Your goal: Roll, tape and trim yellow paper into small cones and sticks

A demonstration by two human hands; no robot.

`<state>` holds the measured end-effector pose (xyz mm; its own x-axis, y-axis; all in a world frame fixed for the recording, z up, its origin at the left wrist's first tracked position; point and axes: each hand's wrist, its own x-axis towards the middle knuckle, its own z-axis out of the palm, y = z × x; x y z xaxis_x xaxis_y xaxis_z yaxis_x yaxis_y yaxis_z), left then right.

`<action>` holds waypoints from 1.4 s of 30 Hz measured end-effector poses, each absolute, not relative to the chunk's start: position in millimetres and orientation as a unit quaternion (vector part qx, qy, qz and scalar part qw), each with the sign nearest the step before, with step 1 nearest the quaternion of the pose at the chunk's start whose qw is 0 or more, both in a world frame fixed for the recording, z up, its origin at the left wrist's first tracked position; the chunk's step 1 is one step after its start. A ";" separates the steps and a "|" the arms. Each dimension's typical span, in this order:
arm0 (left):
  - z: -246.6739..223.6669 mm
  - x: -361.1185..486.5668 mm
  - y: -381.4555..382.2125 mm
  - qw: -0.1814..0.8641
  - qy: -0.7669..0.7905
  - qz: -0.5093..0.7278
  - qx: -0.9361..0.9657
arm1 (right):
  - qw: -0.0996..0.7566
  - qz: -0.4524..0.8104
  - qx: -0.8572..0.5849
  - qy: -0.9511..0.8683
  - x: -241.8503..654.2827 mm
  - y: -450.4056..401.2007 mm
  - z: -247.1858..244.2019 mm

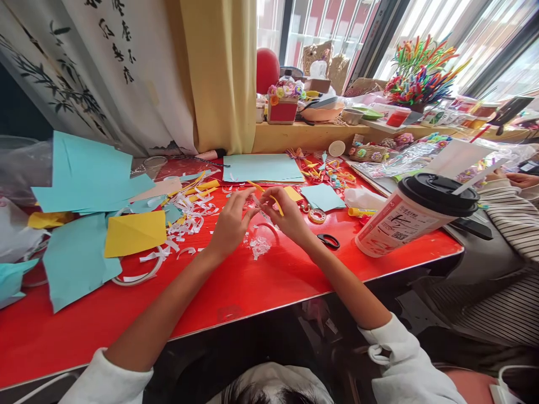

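My left hand (234, 219) and my right hand (287, 213) are raised close together over the middle of the red table (227, 300). Between their pinched fingertips is a thin yellow strip (257, 187), which curves down past my right fingers. A small pale piece seems to be at the fingertips too, too small to make out. Below them lies a little heap of white paper scraps (259, 247). Black-handled scissors (328, 241) rest beside my right wrist. Curled white shreds (189, 216) are scattered left of my left hand.
Blue sheets (76, 261) and a yellow sheet (135, 233) cover the left side. A large lidded cup (400, 219) stands at the right, near a person's striped sleeve (511, 207). Blue paper (261, 168), a tape roll (316, 215) and colourful strips lie farther back.
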<state>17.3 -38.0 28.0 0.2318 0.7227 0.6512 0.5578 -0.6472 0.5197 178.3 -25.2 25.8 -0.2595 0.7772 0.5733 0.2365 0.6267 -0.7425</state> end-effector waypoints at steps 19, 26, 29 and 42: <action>36.0 8.8 -33.0 0.258 0.417 0.421 0.763 | 0.431 0.396 -0.307 -0.751 175.5 -32.5 27.6; 33.3 3.7 -30.5 0.375 0.377 0.427 0.732 | 0.422 0.437 -0.272 -0.746 177.2 -32.7 26.5; 35.3 4.8 -31.7 0.348 0.387 0.404 0.752 | 0.428 0.438 -0.269 -0.743 177.7 -32.2 25.0; 32.4 16.1 -38.2 0.016 0.360 0.456 0.814 | 0.462 0.561 -0.209 -0.655 174.4 -33.8 31.6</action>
